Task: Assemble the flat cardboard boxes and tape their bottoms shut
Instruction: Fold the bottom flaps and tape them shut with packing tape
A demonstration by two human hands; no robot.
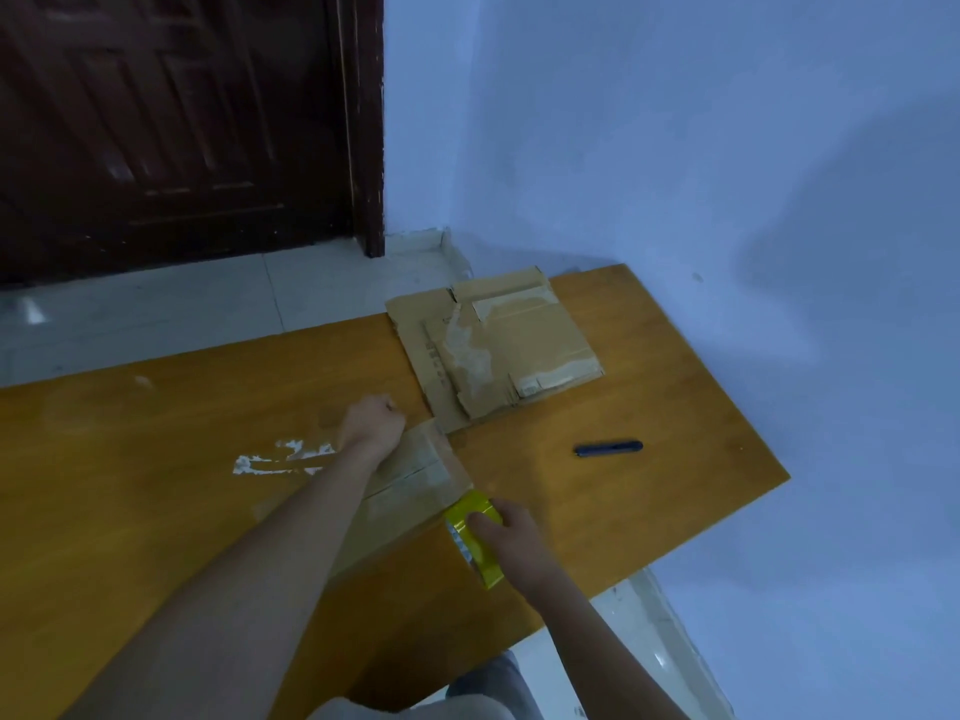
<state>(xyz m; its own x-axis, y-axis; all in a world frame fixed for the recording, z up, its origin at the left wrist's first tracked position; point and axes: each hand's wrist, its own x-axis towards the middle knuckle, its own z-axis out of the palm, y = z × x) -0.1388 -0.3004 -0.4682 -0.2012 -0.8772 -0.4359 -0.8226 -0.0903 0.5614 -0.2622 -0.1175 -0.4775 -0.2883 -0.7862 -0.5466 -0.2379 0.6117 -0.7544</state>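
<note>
Cardboard box [410, 485] sits on the orange table [649, 407], mid-tape, bottom flaps folded shut and facing up, a seam line visible across them. Left hand [371, 423] is curled at the box's far edge, apparently pinning the tape end there; what the fingertips actually pinch is hidden behind the fist. Right hand [506, 527] grips the yellow tape roll [475, 537] at the box's near right corner, fingers wrapped over it. Hands are apart, one at each end of the box. A strip of clear tape looks stretched between them along the flaps, though blur makes that hard to confirm. Step in hand, as judged: laying tape over the bottom seam. Next move likely calls for pulling the roll past the box's near edge, pressing the strip flat and cutting it; the blue pen-like tool [608, 448], right of the box and well apart, may be the cutter. Beyond the box, touching its far corner, a stack of flat cardboard [493, 350] waits, not yet assembled.
</note>
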